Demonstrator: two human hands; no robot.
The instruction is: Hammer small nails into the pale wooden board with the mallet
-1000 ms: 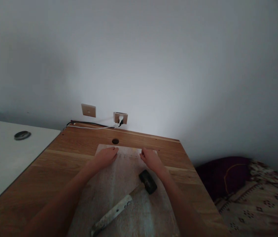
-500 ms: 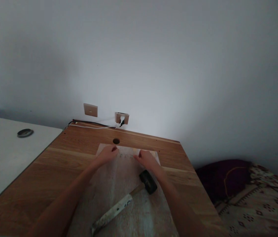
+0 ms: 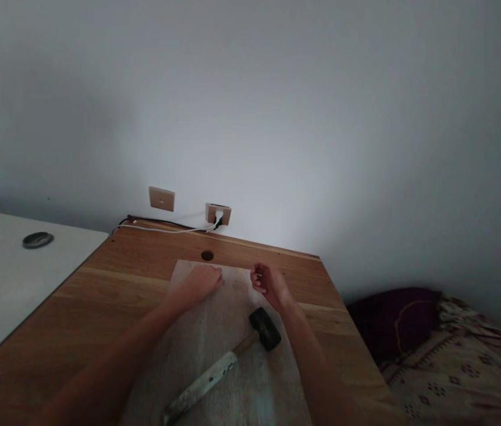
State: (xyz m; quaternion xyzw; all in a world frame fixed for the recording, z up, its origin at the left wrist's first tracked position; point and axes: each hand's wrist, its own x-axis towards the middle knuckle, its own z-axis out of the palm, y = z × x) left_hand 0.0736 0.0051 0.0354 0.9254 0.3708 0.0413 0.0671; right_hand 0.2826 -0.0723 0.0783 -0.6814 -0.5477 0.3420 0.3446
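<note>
My left hand (image 3: 205,279) rests on the far part of a pale, worn board (image 3: 215,322), its fingers curled together and pointing right. Whatever those fingers may hold is hidden. My right hand (image 3: 270,283) is at the board's far right corner, palm turned inward, with loosely bent fingers apart and nothing visible in them. Faint small marks or bits show on the board between the hands, too small to name. Nearer to me lies a mallet with a black head (image 3: 265,329) and a paint-worn handle (image 3: 208,378), touched by neither hand.
The board lies on a wooden table (image 3: 99,290) with a round hole (image 3: 207,255) near the wall. Cables (image 3: 166,229) run to a wall socket (image 3: 218,214). To the left, a white table (image 3: 2,284) bears a dark round object (image 3: 38,239). Patterned fabric (image 3: 450,367) lies at the right.
My left hand has moved slightly right and turned knuckles-up. My right hand has lifted and turned, its pinched fingers loosening. The mallet lies as before.
</note>
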